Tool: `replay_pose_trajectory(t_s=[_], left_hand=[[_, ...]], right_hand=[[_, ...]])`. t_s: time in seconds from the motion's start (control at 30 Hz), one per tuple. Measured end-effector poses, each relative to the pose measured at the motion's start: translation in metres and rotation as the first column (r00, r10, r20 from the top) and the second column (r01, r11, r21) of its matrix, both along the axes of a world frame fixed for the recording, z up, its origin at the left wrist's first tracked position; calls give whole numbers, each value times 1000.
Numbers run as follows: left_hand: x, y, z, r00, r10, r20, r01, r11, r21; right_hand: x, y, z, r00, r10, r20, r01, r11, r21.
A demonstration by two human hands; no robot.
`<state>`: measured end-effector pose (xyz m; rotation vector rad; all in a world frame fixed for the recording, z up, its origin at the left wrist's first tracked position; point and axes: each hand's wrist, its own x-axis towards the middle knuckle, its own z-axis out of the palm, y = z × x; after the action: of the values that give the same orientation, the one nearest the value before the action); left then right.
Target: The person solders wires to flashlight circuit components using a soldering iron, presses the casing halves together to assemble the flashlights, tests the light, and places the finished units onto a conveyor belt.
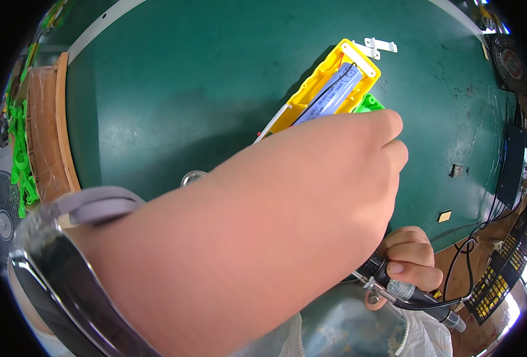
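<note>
- Left hand [358,157] of mine is nearest, reaching across from the lower left with its back up and knuckles bent; its fingertips are hidden beneath it, so I cannot tell whether it grips anything.
- On that wrist I wear a dark, shiny wristwatch [67,273], with a greyish band [105,202] just beside it.
- Below my knuckles, my right hand [412,256] is closed around a black-handled tool [428,296], which slants down to the right; a metal rod [384,291] and a black cable [421,306] run along it, and a pale wrap [401,289] circles its handle.
- Under my forearm lies my pale blue patterned clothing [358,321].
- Just past my left hand, the yellow casing [311,86] lies with its hollow side up on the green table [204,77], its near end covered by my forearm.
- Inside the casing sits a blue cylindrical battery [335,95], with a black wire along it and a white strip [358,61] across the far end.
- Beside the casing, a green part [370,103] shows partly behind my knuckles.
- A clear round piece [192,177] peeks out on my forearm's other side.
- To the right lies a small yellowish block [445,216].
- Beyond the casing's far end are white brackets [381,44].
</note>
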<state>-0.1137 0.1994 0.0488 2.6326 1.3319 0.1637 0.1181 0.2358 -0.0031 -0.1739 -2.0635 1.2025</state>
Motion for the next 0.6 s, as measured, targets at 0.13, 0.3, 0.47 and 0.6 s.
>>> replay_pose_trajectory(t_s=[0.13, 0.3, 0.47, 0.6], left_hand=[[0, -1, -4, 999, 36, 9, -36, 998, 51], [3, -2, -8, 996, 82, 28, -84, 990, 109], [4, -7, -10, 991, 128, 48, -134, 977, 168], [6, -5, -6, 984, 164, 68, -175, 960, 217]], right_hand=[[-3, -1, -2, 1000, -12, -17, 12, 1000, -11], [-5, -2, -2, 999, -51, -16, 51, 999, -4], [-5, -1, -3, 999, -43, -14, 43, 999, 18], [-2, -2, -3, 998, -20, -52, 20, 1000, -6]])
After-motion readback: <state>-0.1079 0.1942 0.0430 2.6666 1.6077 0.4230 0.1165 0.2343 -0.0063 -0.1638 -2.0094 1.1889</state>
